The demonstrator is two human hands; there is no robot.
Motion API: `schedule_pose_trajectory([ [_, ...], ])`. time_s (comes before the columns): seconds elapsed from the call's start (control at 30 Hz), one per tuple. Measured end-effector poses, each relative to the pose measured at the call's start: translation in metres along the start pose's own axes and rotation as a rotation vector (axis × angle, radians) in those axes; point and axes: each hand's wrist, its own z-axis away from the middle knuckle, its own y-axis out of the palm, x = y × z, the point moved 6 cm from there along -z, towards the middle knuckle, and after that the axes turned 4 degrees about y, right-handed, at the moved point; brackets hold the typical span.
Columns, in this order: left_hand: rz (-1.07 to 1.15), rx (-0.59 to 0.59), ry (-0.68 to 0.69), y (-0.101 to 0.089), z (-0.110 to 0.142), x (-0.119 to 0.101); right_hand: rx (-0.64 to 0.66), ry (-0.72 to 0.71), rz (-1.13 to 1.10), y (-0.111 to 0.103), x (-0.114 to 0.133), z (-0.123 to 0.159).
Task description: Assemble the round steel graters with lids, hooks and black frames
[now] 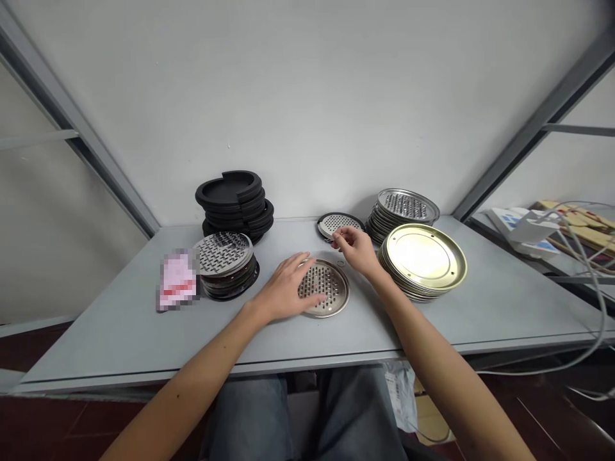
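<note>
My left hand [284,291] lies with fingers spread over the left side of a round metal grater plate [331,289] at the middle of the table. The thumb and fingertips reach over its perforated face. Behind and to the right, my right hand [356,248] is closed in a pinch; what it may hold is too small to make out. Just beyond those fingertips sits another grater disc [339,223] in a black round holder. A small ring [341,263] rests on the table between the front plate and my right hand.
At the left are a stack of grater discs [225,255], black round holders [235,205] and a blurred pink item [179,280]. To the right stand stacked grater plates [408,206] and gold-coloured round lids [423,256]. White cables [593,282] hang beside the grey table [120,326].
</note>
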Motion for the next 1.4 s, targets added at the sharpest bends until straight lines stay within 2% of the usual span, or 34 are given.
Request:
schedule_pose_trajectory([
  [0.07,-0.044,0.085,-0.005,0.011,0.001,-0.004,-0.054,-0.023,-0.048,-0.006,0.005,0.000],
  [0.17,-0.075,0.238,-0.033,0.018,0.006,0.003,-0.095,-0.057,-0.101,-0.013,0.014,0.000],
  [0.27,-0.082,0.350,-0.042,0.014,0.013,0.015,-0.138,-0.024,-0.180,-0.022,0.015,-0.002],
  [0.33,-0.084,0.373,-0.037,0.008,0.015,0.021,-0.155,0.011,-0.218,-0.029,0.014,-0.003],
  [0.47,-0.092,0.347,-0.036,0.002,0.015,0.021,-0.157,0.044,-0.255,-0.036,0.013,-0.003],
  [0.57,-0.086,0.279,-0.092,0.003,0.011,0.018,-0.135,0.047,-0.241,-0.031,0.013,-0.002],
  [0.63,-0.097,0.224,-0.146,0.005,0.007,0.017,-0.062,0.056,-0.176,-0.020,0.011,-0.001],
  [0.7,-0.121,0.182,-0.185,0.007,0.004,0.018,0.065,0.059,-0.059,-0.002,0.007,0.002],
  [0.77,-0.140,0.164,-0.207,0.011,0.001,0.019,0.175,0.042,0.089,0.015,0.004,0.005],
  [0.83,-0.153,0.162,-0.220,0.015,0.000,0.020,0.232,0.022,0.216,0.027,0.001,0.008],
  [1.07,-0.166,0.182,-0.235,0.020,-0.001,0.022,0.384,0.052,0.296,0.038,0.000,0.016],
  [1.4,-0.144,0.225,-0.229,0.022,-0.001,0.023,0.348,0.016,0.389,0.032,-0.003,0.018],
])
